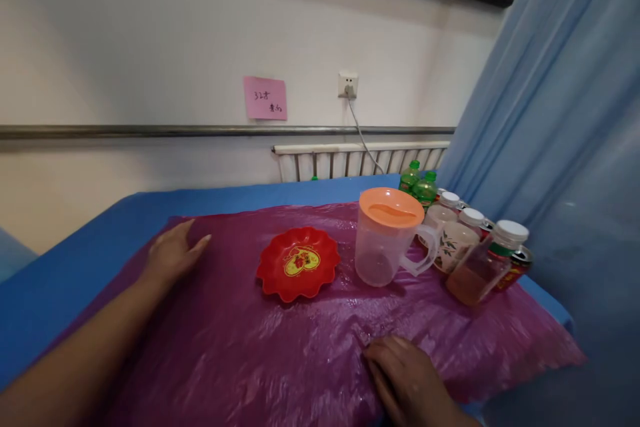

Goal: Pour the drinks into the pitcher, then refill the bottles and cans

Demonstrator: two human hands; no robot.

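Note:
A thin purple plastic sheet (pixel 225 347) is spread over the blue-covered table. My left hand (pixel 173 250) lies on its far left part, fingers stretched and thumb apart, holding nothing. Low in the view, my right hand (pixel 407 377) is closed on the sheet near its front edge, with creases at the fingertips; its thumb is partly hidden. Between and beyond my hands sits a red scalloped plate (pixel 270 263) with a yellow printed centre. To its right stands a clear plastic pitcher (pixel 377 257) with an orange lid (pixel 390 205), its handle pointing right.
Right of the pitcher are several containers: green bottles (pixel 425 190), white-capped jars, a tilted-looking square bottle with brownish liquid (pixel 473 277) and a can (pixel 517 267). A blue curtain (pixel 550 113) hangs at the right. Behind the table are a radiator (pixel 350 160) and a plugged socket (pixel 348 85).

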